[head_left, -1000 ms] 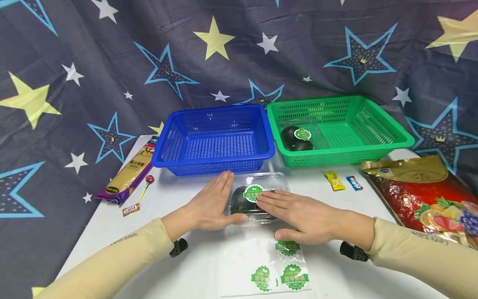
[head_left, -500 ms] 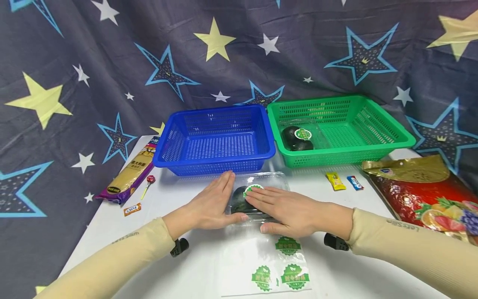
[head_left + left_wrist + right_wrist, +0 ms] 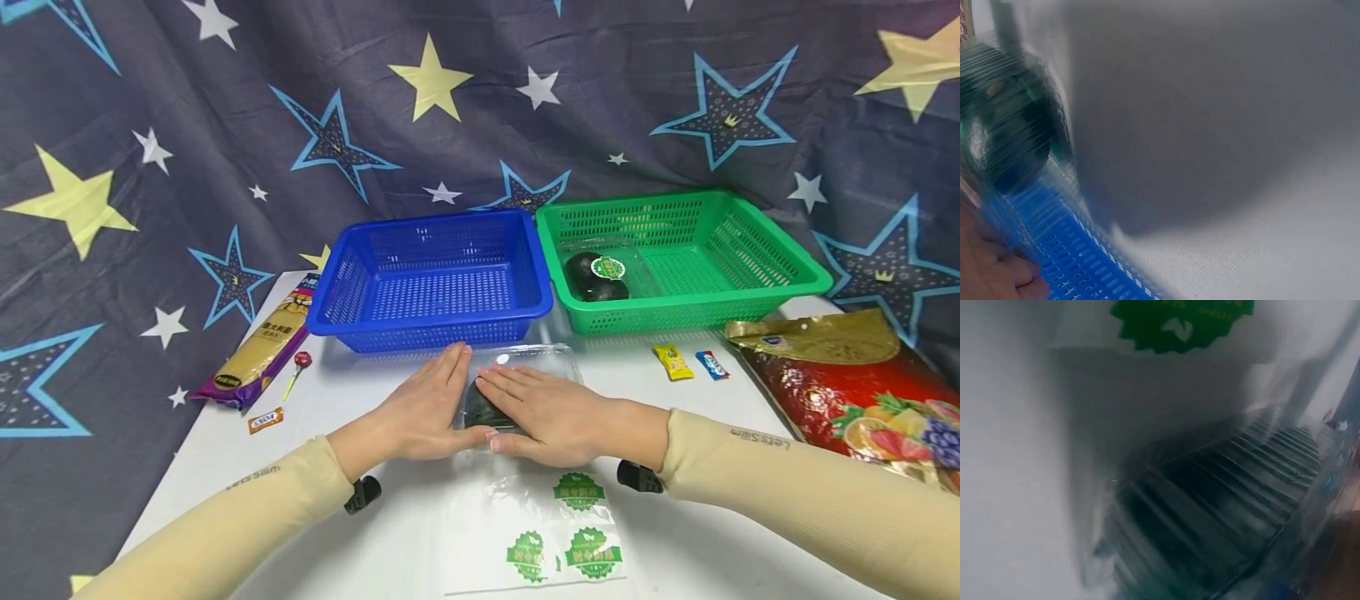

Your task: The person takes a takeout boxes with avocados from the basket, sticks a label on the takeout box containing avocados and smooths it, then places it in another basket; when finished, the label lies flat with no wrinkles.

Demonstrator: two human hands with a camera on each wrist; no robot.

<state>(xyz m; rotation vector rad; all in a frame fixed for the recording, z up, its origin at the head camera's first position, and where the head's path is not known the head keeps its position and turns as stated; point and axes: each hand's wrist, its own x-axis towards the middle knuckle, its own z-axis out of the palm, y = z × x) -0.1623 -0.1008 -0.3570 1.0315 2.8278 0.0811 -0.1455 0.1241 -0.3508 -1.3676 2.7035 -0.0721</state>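
Note:
A clear plastic clamshell box (image 3: 553,358) lies on the white table, with dark round fruit or vegetables (image 3: 483,412) inside; their kind is unclear. My left hand (image 3: 423,414) rests along the box's left side, fingers straight and pointing away from me. Flat across the lid lies my right hand (image 3: 551,414), fingers extended, covering the round label there. The two thumbs meet at the near edge. In the right wrist view the ribbed box side (image 3: 1222,506) is blurred. Closer to me lies a sheet of green-and-white stickers (image 3: 579,492).
Behind stand a blue basket (image 3: 431,329) and a green basket (image 3: 690,312), the green one holding a similar labelled box (image 3: 600,279). Left are a noodle pack (image 3: 262,346), a lollipop (image 3: 300,360) and an orange candy (image 3: 266,420). Right are a yellow candy (image 3: 674,362), a blue candy (image 3: 712,365) and a red bag (image 3: 847,392).
My right hand has slid left across the lid, over the label, which it now hides. Its thumb has come up to the left thumb. The left hand has stayed in place.

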